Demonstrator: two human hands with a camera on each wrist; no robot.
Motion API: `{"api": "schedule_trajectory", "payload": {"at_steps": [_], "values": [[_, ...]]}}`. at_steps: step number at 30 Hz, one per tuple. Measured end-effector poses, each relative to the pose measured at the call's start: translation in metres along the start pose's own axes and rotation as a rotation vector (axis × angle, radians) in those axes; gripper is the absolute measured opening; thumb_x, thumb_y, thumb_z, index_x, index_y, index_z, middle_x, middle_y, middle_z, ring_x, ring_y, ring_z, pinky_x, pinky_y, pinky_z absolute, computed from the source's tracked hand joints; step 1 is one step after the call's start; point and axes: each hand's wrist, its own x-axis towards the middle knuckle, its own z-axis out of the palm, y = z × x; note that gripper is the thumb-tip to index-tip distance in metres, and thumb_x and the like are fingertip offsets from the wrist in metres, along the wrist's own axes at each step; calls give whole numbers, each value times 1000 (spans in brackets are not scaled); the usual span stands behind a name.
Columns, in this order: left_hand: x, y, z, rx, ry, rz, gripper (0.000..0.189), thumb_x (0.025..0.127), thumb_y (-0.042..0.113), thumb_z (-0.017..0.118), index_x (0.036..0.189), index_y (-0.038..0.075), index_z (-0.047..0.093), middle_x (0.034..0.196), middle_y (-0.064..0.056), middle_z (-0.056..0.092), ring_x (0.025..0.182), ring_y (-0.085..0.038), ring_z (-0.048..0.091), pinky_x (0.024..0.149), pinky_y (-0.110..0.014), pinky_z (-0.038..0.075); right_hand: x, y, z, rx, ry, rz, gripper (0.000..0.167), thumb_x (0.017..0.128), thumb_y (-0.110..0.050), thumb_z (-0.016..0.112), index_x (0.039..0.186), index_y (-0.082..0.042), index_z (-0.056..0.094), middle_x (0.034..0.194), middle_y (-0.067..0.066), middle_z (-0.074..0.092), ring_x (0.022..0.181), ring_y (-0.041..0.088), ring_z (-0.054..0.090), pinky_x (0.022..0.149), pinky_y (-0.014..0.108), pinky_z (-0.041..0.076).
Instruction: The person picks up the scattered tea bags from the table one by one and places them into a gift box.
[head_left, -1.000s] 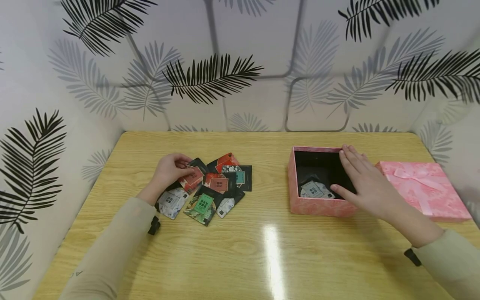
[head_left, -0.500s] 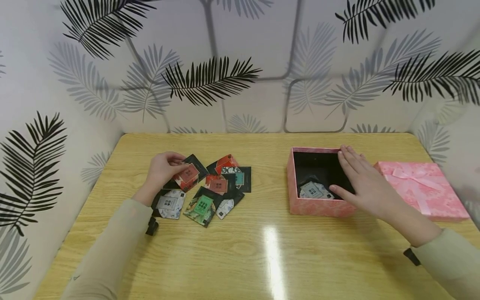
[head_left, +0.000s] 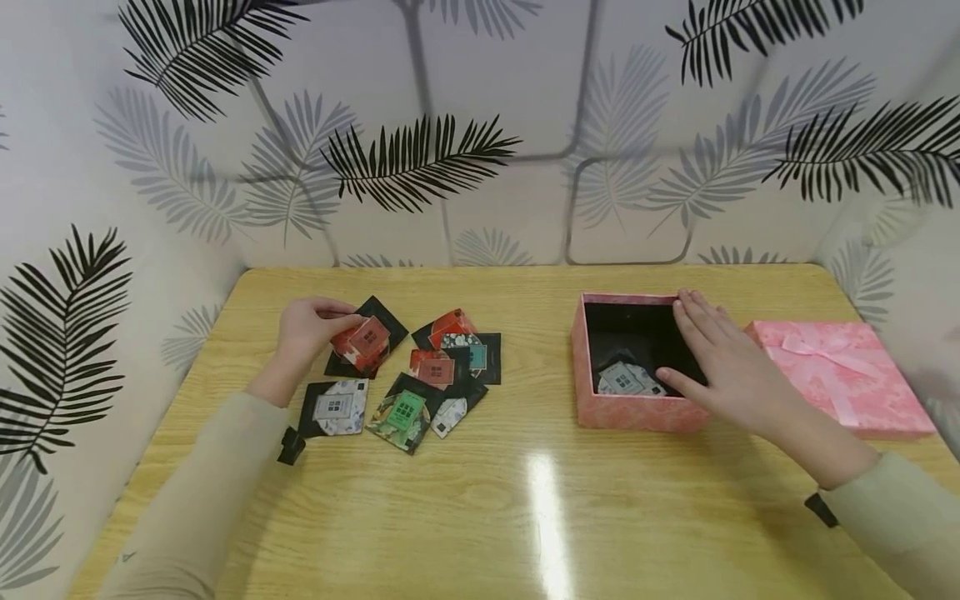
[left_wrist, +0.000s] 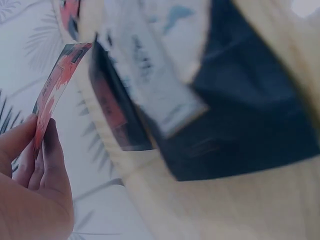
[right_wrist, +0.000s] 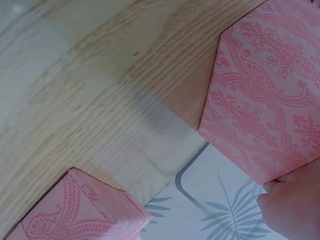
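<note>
My left hand (head_left: 309,329) pinches a flat red-and-black sachet (head_left: 369,336) between thumb and fingers. In the left wrist view this sachet (left_wrist: 60,82) is tilted up above the table. Another red-and-black sachet (left_wrist: 112,107) lies below, partly covered by it in the head view. A white-and-black sachet (head_left: 333,407) lies nearer the wrist, and a green one (head_left: 407,412) to its right. My right hand (head_left: 723,358) rests along the right rim of an open pink box (head_left: 637,412), fingers straight, thumb over the front edge. Inside the box lies a pale sachet (head_left: 628,379).
Several overlapping sachets (head_left: 435,371) lie in the middle of the wooden table (head_left: 450,508). A pink lid with a bow (head_left: 843,375) lies right of the box. A leaf-patterned wall covering (head_left: 510,208) rises behind the table.
My left hand has moved left and slightly away with the red-and-black sachet. The white-and-black sachet has turned and shifted left, now lying uncovered. My right hand stays on the box.
</note>
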Motion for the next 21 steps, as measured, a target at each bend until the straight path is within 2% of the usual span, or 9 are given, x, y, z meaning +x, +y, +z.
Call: {"api": "schedule_trajectory", "payload": {"at_steps": [5, 10, 14, 17, 21], "values": [[-2, 16, -1, 12, 8, 21, 29, 99, 21, 78, 120, 1, 79, 99, -5, 80, 75, 3, 61, 72, -21, 56, 0, 0, 0, 2, 7, -4, 96, 106, -54, 59, 167, 5, 16, 175, 28, 15, 165, 42, 12, 137, 40, -4], [-6, 37, 4, -27, 4, 3, 29, 98, 21, 79, 120, 2, 79, 93, -1, 79, 67, 3, 62, 69, -26, 59, 2, 0, 0, -7, 19, -8, 96, 105, -54, 59, 167, 5, 16, 175, 28, 17, 165, 42, 14, 137, 41, -3], [-7, 53, 11, -86, -11, 10, 29, 99, 20, 78, 120, 1, 79, 102, -8, 80, 65, 3, 62, 63, -24, 58, 2, 0, 0, -10, 16, -5, 96, 105, -54, 60, 167, 5, 16, 175, 28, 17, 165, 42, 14, 137, 41, -3], [-6, 65, 18, -119, -16, 28, 28, 99, 19, 77, 119, 0, 79, 110, -15, 80, 68, 3, 64, 64, -22, 58, 1, 0, 0, -11, 11, -1, 96, 105, -55, 59, 168, 5, 16, 175, 27, 17, 165, 42, 14, 137, 41, -3], [-5, 79, 29, -151, -33, 41, 27, 101, 18, 76, 121, 0, 78, 116, -17, 78, 77, 1, 64, 70, -17, 55, 1, 0, 0, -9, 13, -2, 96, 105, -55, 59, 167, 5, 16, 175, 27, 17, 165, 43, 15, 137, 41, -2]]}}
